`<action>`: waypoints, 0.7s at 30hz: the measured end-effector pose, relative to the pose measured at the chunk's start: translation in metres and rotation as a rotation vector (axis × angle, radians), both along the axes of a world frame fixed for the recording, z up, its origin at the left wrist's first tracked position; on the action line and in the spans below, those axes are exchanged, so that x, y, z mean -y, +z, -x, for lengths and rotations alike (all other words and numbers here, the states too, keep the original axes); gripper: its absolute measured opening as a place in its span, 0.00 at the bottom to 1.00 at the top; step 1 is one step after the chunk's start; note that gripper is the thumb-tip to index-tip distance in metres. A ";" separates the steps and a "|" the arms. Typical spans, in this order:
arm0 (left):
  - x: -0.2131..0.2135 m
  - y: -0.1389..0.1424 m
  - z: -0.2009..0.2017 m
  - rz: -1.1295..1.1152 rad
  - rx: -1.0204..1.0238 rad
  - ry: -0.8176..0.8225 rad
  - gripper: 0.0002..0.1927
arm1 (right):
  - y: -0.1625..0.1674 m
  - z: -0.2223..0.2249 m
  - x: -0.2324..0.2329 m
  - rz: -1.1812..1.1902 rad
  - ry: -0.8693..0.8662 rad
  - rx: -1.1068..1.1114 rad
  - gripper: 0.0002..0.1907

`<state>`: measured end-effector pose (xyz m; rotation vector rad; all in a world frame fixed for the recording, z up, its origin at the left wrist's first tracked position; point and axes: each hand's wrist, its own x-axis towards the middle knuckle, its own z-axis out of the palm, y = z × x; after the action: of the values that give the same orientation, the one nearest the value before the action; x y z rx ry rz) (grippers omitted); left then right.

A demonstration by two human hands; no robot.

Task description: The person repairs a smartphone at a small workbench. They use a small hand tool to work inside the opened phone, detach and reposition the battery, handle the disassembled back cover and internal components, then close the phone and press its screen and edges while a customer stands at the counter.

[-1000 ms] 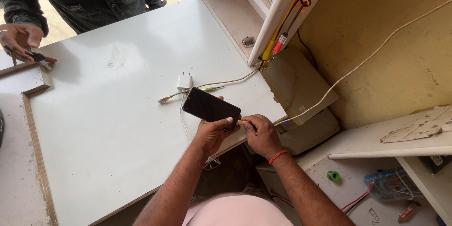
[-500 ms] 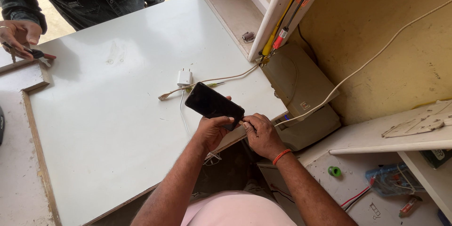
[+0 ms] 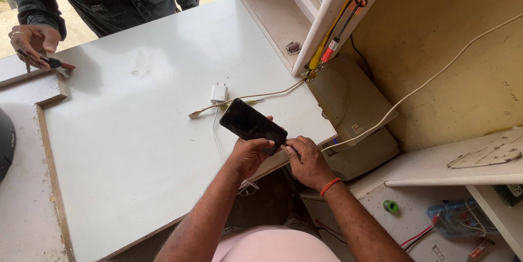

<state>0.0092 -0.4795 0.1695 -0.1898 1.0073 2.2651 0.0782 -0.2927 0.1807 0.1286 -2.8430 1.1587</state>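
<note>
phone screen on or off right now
Off, as far as shows: the phone in the left hand has a wholly dark, glossy face, no lit picture. The right hand pinches its near end.

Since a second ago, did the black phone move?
No, hardly at all: the black phone is still held just below and right of the white charger plug.

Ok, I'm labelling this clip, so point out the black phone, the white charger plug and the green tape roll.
black phone [image 3: 251,124], head view, middle of its dark glass face.
white charger plug [image 3: 218,93], head view, centre of its body.
green tape roll [image 3: 390,206], head view, on its ring.
</note>
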 end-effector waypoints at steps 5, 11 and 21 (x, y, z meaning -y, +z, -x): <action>-0.001 0.001 0.002 0.017 -0.006 -0.013 0.41 | 0.001 0.002 -0.001 0.002 -0.003 0.026 0.10; -0.002 0.004 0.006 0.007 0.006 -0.015 0.41 | 0.003 0.005 -0.001 0.023 -0.005 0.006 0.10; -0.004 0.007 0.005 0.045 0.006 -0.007 0.41 | 0.003 0.006 -0.002 0.025 -0.010 0.023 0.10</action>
<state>0.0042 -0.4760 0.1769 -0.2124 1.0551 2.2357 0.0725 -0.2911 0.1842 0.1006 -2.8447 1.2006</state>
